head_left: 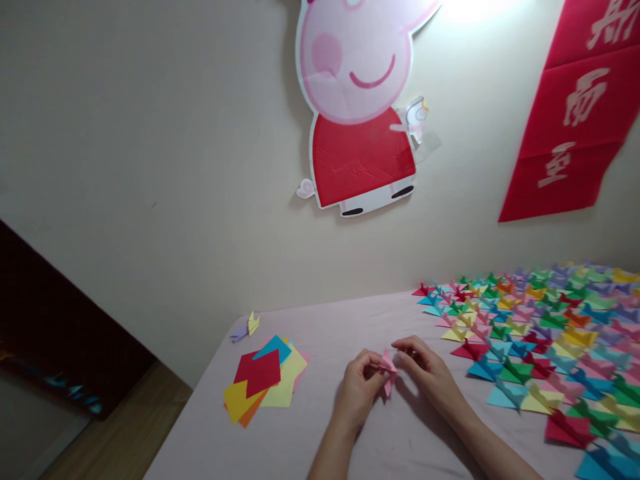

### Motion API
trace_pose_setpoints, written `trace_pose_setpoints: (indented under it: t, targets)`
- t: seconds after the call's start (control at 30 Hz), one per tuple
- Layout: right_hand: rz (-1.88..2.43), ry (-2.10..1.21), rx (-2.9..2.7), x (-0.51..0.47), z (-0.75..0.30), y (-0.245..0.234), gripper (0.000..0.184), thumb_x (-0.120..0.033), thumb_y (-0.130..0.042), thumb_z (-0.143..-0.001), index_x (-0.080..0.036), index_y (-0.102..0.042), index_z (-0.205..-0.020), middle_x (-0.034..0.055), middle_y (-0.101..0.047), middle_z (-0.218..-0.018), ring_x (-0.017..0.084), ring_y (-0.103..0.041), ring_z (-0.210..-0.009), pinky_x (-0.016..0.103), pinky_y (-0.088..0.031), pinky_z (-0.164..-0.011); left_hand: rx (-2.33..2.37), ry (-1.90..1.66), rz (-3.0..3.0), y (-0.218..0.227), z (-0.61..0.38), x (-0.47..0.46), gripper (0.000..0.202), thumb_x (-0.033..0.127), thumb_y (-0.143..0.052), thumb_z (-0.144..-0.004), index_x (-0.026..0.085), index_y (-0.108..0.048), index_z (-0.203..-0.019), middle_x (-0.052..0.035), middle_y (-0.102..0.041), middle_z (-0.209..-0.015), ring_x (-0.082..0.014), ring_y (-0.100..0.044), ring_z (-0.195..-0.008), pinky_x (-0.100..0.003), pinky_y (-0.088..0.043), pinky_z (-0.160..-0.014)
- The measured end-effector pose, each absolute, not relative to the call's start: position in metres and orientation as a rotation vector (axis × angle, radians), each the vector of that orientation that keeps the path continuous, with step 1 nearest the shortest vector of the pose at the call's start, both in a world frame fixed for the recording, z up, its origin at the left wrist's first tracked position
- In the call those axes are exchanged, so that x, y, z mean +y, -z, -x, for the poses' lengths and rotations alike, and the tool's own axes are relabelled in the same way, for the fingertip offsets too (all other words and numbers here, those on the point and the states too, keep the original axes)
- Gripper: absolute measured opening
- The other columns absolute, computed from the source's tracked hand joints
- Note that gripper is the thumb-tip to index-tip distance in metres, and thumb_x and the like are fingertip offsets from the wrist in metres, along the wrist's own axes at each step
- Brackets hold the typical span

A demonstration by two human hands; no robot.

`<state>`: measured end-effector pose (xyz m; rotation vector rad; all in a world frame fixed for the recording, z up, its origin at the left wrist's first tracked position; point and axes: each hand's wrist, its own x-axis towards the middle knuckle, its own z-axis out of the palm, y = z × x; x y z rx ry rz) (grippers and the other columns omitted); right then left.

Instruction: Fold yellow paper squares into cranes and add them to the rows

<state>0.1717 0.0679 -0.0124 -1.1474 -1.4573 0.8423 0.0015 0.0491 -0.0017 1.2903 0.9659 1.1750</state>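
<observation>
Left hand (359, 383) is pinching a pink folded paper (391, 383), right hand (425, 365) loosely parted just beside it. Loose coloured sheets (261, 373) lie left of them, and folded paper birds (553, 321) totally crowd the right.

We are counting two bare hands (357, 387), one handheld pink folded-paper piece (390, 380), dozens of multicoloured folded-paper figures (567, 429), at least six coloured paper squares (260, 372), one pink-and-red pig-shaped cutout (363, 157).
</observation>
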Motion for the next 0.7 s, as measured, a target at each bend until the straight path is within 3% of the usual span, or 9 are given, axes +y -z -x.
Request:
trace_pose_setpoints:
  t: [0.47, 0.7]
  targets:
    - [1.024, -0.792, -1.615, 0.062, -0.166, 0.0, 0.015, -0.03, -0.061, -0.078, -0.025, -0.062, -0.064, 0.0025, -0.063, -0.072, 0.024, -0.057, -0.079, 0.038, -0.045, -0.077, 1.005, -1.12, -1.359, 0.0, -0.004, 0.046, 0.018, 0.033, -0.076, -0.074, 0.016, -0.071, -0.076, -0.0038, -0.064, -0.081, -0.0173, -0.057, -0.078, -0.026, -0.042, -0.073]
    - [1.099, -0.804, -1.477, 0.066, -0.173, 0.011, 0.017, -0.038, -0.057, -0.083, -0.025, -0.066, -0.089, 0.0054, -0.067, -0.087, 0.025, -0.062, -0.085, 0.035, -0.049, -0.075, 1.113, -1.2, -1.341, 0.009, -0.005, 0.051, 0.014, 0.03, -0.069, -0.077, 0.017, -0.068, -0.081, -0.0021, -0.066, -0.076, -0.015, -0.058, -0.068, -0.024, -0.043, -0.065]
